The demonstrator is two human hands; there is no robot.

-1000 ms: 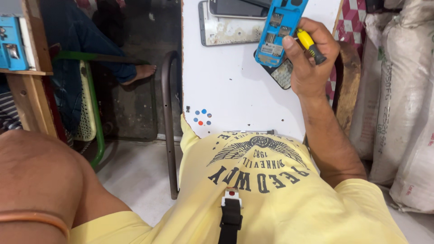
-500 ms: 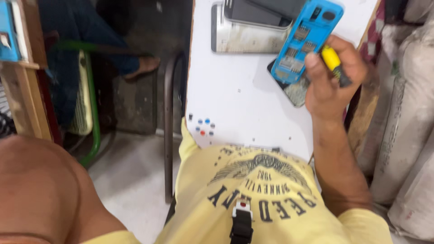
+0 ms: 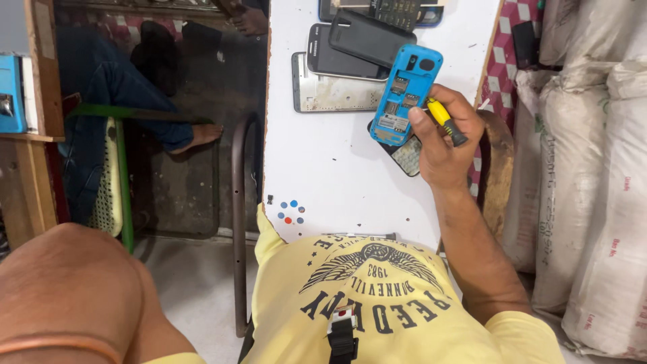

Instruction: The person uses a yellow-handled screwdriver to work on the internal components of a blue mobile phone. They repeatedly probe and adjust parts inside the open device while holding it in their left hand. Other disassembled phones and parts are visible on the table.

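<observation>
Glossy blue plastic phone shell (image 3: 406, 94), matt white tabletop (image 3: 337, 168).

The near half of the white worktop (image 3: 337, 182) is bare save a cluster of small coloured dots (image 3: 291, 212) by its left edge — a hand could pass freely there. The far end is crowded: a silver frame (image 3: 330, 94), two dark phones (image 3: 357, 44) overlapping it, more parts at the top edge. The right hand (image 3: 441, 145), with blue phone (image 3: 404, 94) and yellow screwdriver (image 3: 446, 120), blocks the right middle, a keypad (image 3: 408, 156) under it. Right of the worktop, white sacks (image 3: 593, 189) stand close — little room. Left, a metal chair rail (image 3: 237, 202) borders the edge.
</observation>
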